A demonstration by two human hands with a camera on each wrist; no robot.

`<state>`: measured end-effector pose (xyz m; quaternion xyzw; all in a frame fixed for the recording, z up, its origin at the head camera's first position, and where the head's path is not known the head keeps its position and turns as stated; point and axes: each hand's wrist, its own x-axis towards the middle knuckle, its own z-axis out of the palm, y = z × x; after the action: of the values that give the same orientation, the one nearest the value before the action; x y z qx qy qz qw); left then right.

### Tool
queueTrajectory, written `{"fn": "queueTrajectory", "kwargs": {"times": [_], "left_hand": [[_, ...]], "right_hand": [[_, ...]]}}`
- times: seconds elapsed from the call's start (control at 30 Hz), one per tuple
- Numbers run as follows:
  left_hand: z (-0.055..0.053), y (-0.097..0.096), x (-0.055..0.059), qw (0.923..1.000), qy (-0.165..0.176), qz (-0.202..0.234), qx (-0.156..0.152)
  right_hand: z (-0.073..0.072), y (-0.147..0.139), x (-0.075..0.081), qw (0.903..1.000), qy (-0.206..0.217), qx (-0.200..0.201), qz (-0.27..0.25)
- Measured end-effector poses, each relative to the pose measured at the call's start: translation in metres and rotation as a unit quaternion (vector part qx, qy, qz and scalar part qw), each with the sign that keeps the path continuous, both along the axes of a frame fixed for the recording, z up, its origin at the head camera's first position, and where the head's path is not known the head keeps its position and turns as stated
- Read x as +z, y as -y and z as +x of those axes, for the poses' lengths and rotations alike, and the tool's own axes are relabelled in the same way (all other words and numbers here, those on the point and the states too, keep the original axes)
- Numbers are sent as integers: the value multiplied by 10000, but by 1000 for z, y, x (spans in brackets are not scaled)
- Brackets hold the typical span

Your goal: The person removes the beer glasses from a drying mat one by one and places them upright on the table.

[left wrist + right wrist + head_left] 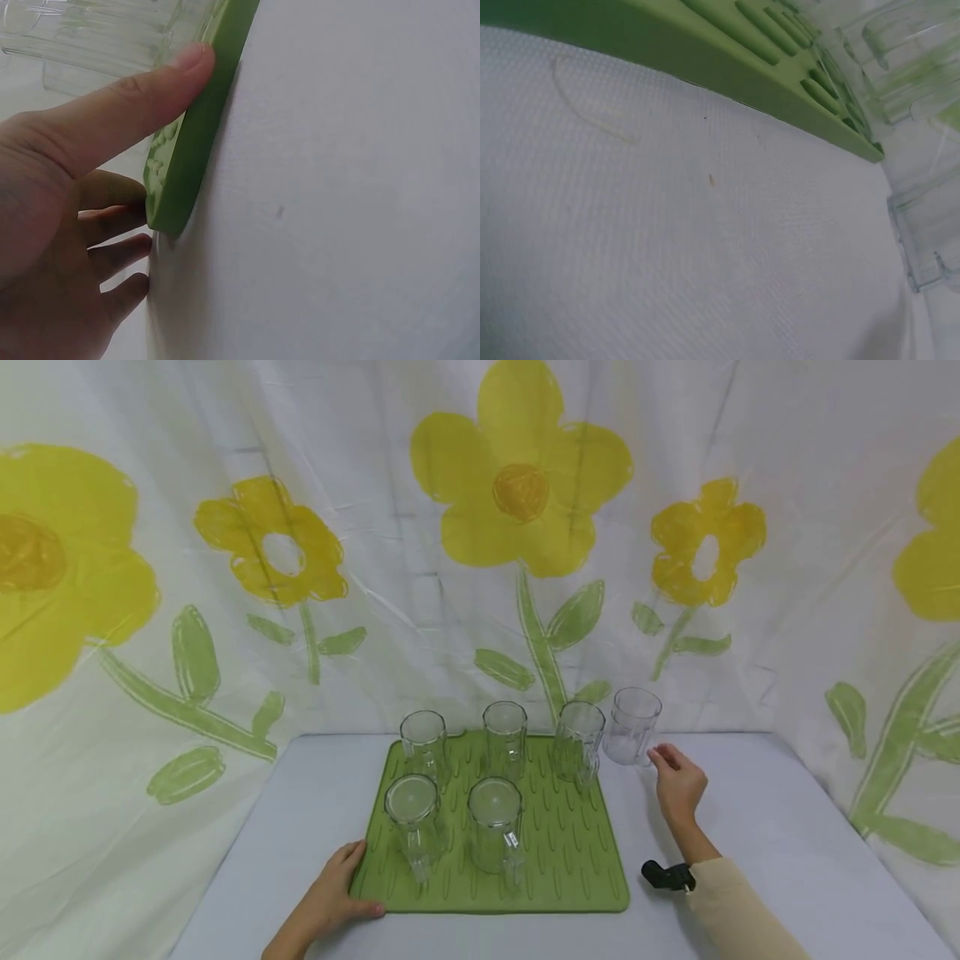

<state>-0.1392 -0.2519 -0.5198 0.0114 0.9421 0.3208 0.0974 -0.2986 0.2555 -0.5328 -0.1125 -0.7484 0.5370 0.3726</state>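
A green ridged drying mat (573,860) bears several clear glass mugs. Its near left corner is touched by my left hand (333,887), the fingers along the side and the thumb (142,105) straight along the front edge. Past the mat's far right corner, a clear glass mug (633,722) stands mouth up; my right hand (678,781) pinches its handle. Whether that mug touches the table cannot be told. The front left mug (414,810) and front right mug (495,818) stand base up, handles toward me. The right hand is out of sight in its own wrist view.
Three more glass mugs line the mat's back: left (424,747), middle (505,739) and right (579,743). A white cloth covers the table (757,810). Behind its far edge hangs a flowered curtain (390,610). A black device (666,876) is at my right wrist.
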Motion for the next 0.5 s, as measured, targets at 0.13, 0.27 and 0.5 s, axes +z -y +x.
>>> {"fn": "queueTrajectory", "kwargs": {"times": [0.13, 0.27, 0.5], "left_hand": [[-1, 0, -1, 10000, -14, 7, 7], [-1, 1, -3, 10000, -28, -10, -24], [0, 2, -1, 9999, -81, -21, -63]], "right_hand": [[3, -1, 1, 9999, 59, 124, 100], [13, -2, 8, 9990, 324, 86, 295], [35, 4, 23, 9971, 708, 216, 152]]}}
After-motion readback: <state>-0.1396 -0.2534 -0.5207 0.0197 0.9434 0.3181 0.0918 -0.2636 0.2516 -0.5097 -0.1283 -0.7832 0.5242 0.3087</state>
